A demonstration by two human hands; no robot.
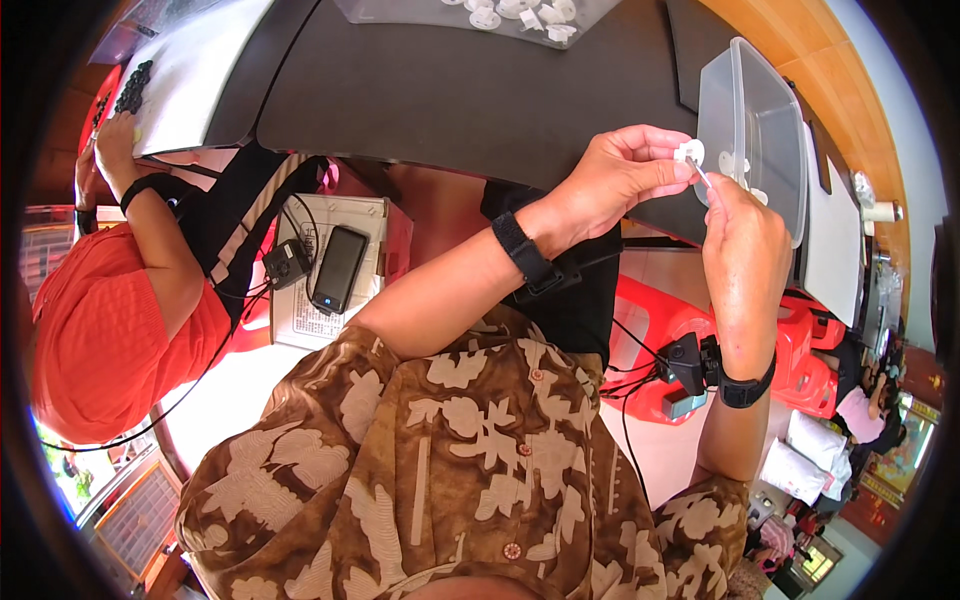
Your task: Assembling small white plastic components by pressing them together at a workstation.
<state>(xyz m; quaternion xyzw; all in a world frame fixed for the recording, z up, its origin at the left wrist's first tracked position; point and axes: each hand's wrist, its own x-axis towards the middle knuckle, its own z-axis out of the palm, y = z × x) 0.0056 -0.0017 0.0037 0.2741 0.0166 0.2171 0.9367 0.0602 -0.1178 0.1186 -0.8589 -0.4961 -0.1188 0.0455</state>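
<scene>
My left hand (630,175) pinches a small white round plastic part (690,151) between thumb and fingertips, above the dark table's near right edge. My right hand (745,235) is closed round a slim pointed metal tool (702,176). The tool's tip meets or nearly meets the lower side of the white part; I cannot tell if it is inside. The tool's handle is hidden in my fingers. Just right of both hands stands a clear plastic bin (775,120) with a few similar white parts in it.
A clear tray (400,10) of several white parts sits at the table's (450,100) far side. At left, a co-worker in red (130,320) handles small black pieces (133,88). A phone (340,268) lies on a carton (290,310). Red stools (650,350) and cables are below my right arm.
</scene>
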